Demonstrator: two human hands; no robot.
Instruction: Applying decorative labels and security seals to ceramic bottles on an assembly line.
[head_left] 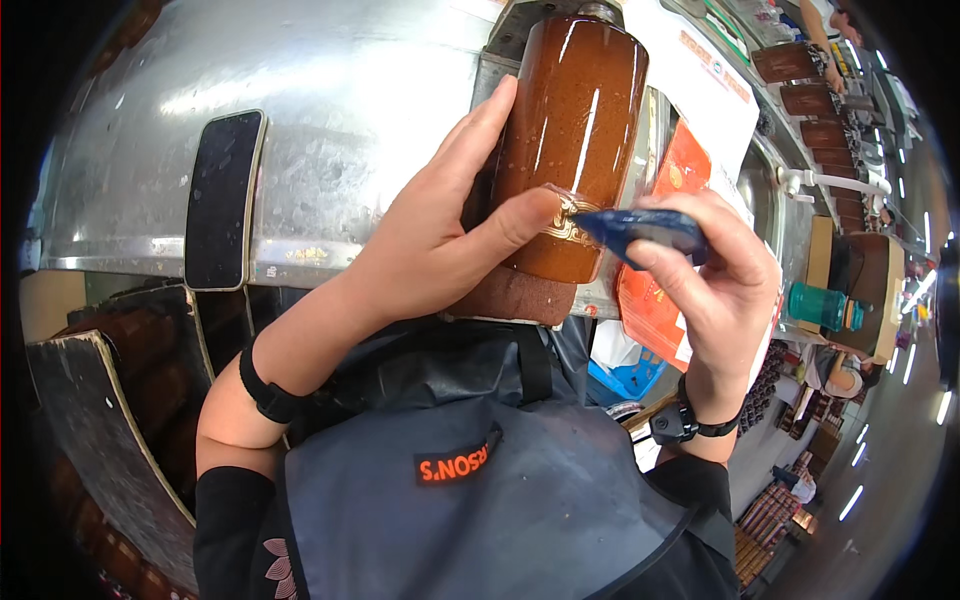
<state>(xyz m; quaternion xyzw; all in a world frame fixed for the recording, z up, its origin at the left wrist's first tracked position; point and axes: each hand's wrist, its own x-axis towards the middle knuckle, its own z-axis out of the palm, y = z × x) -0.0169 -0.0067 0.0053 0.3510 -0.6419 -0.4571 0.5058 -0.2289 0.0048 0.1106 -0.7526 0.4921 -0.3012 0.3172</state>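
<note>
A glossy brown bottle lies with its neck pointing away from me and its base toward me. Near the base it bears a raised gold scroll pattern. My left hand grips the bottle from the left, fingers along its side and thumb laid over the front beside the pattern. In my right hand I pinch a dark blue cone-shaped squeeze bag. Its tip points left and meets the gold pattern, close to my left thumb. A brown padded block sits under the base end of the bottle.
A phone lies on the metal table at left. Orange-and-white printed packaging and a blue basket are right of the bottle. A teal bottle stands farther right. Dark boards lean at lower left.
</note>
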